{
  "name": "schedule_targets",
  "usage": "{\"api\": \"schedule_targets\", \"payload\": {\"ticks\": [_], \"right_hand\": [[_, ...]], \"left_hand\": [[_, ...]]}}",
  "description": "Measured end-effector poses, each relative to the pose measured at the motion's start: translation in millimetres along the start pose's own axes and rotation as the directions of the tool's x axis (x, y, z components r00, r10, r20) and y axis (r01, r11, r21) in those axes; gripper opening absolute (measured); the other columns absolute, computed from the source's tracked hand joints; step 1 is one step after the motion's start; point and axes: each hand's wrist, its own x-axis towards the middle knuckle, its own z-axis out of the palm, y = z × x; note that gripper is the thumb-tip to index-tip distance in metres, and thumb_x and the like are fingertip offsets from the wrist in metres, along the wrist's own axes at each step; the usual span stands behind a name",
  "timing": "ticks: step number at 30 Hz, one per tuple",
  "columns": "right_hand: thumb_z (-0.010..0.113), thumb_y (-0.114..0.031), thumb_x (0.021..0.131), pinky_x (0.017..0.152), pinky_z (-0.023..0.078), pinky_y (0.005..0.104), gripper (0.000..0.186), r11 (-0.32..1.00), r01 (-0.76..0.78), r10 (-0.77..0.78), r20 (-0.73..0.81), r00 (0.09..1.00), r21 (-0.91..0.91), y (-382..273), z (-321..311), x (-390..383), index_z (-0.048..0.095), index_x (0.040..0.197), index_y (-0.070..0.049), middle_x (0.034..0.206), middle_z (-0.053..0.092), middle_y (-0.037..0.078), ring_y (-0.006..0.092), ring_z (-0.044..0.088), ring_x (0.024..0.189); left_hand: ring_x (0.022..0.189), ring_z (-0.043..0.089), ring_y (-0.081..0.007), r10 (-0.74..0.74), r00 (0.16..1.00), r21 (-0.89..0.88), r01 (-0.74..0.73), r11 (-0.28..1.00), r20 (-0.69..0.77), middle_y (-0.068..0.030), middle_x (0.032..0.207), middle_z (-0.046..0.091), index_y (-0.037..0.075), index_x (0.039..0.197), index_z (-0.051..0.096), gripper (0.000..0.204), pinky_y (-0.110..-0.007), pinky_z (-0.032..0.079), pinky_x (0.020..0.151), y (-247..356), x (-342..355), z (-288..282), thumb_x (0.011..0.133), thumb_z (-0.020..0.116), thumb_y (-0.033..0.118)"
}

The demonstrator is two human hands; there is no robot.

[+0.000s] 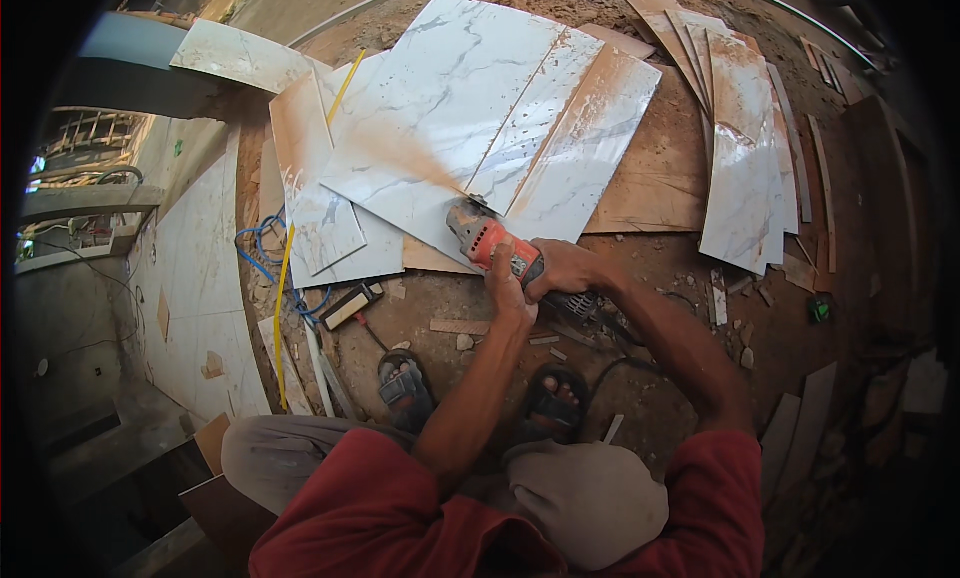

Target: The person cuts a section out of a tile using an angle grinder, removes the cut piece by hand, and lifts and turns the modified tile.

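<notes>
Both my hands are closed on an orange and grey angle grinder (492, 246). My left hand (508, 283) wraps its body, and my right hand (562, 268) grips it farther back. The grinder's disc (480, 204) meets the near edge of a white marble-patterned tile (450, 98). From there a brown dust plume (405, 163) sprays up and left across the tile. A straight dusty cut line (520, 103) runs away from the disc over the tile. To its right lies a second line, edged with brown dust.
More tile pieces (335, 228) lie on the left, and a stack of cut tiles (740, 168) stands on the right. A yellow tape (285, 318), blue cord (262, 243) and black-handled tool (352, 305) lie left. The grinder's cable (610, 363) trails near my sandalled feet. Tile scraps litter the dirt floor.
</notes>
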Motion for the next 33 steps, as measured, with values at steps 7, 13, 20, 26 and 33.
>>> {"api": "schedule_targets", "payload": {"ticks": [7,13,20,26,33], "right_hand": [[0.076,-0.029,0.06,0.079,0.05,0.0365,0.052,1.0,-0.026,0.026,0.025,0.999,0.007,-6,-4,0,0.067,0.102,0.0,0.092,0.07,0.018,0.0308,0.066,0.085],[0.077,-0.027,0.058,0.079,0.05,0.0337,0.059,0.999,-0.052,0.052,0.051,0.997,0.001,-3,-4,4,0.063,0.107,0.002,0.093,0.069,0.015,0.0249,0.064,0.084],[0.077,-0.028,0.059,0.08,0.05,0.0343,0.06,0.999,-0.042,0.041,0.065,0.997,0.014,-5,-4,0,0.063,0.109,0.002,0.094,0.069,0.016,0.0256,0.064,0.085],[0.076,-0.029,0.061,0.079,0.05,0.0366,0.052,1.0,-0.022,0.022,0.004,1.0,-0.008,-6,-2,-4,0.067,0.102,0.001,0.092,0.07,0.019,0.0297,0.066,0.085],[0.076,-0.03,0.059,0.08,0.05,0.0369,0.054,0.999,-0.05,0.05,0.012,0.999,-0.011,-8,-4,-2,0.067,0.103,0.001,0.093,0.07,0.019,0.0304,0.066,0.086]], "left_hand": [[0.087,0.065,-0.0166,0.001,1.0,0.015,0.0,1.0,-0.018,-0.0039,0.097,0.062,0.007,0.111,0.056,0.038,-0.033,0.056,0.078,2,-1,3,0.09,0.068,0.037],[0.086,0.065,-0.0158,-0.009,1.0,-0.009,0.009,1.0,0.01,-0.0033,0.096,0.062,0.008,0.11,0.056,0.037,-0.032,0.056,0.077,2,0,2,0.09,0.068,0.037],[0.086,0.065,-0.0157,-0.021,1.0,0.008,0.021,1.0,-0.012,-0.0036,0.097,0.062,0.008,0.11,0.056,0.037,-0.032,0.056,0.077,4,-4,6,0.09,0.067,0.037],[0.083,0.065,-0.015,0.031,0.999,0.0,-0.031,1.0,-0.011,-0.0031,0.095,0.062,0.008,0.108,0.058,0.033,-0.032,0.055,0.074,1,-6,6,0.092,0.066,0.035],[0.082,0.064,-0.0145,-0.003,1.0,-0.009,0.003,1.0,-0.009,-0.0025,0.093,0.062,0.008,0.107,0.058,0.032,-0.031,0.055,0.073,5,-7,10,0.092,0.066,0.035]]}}
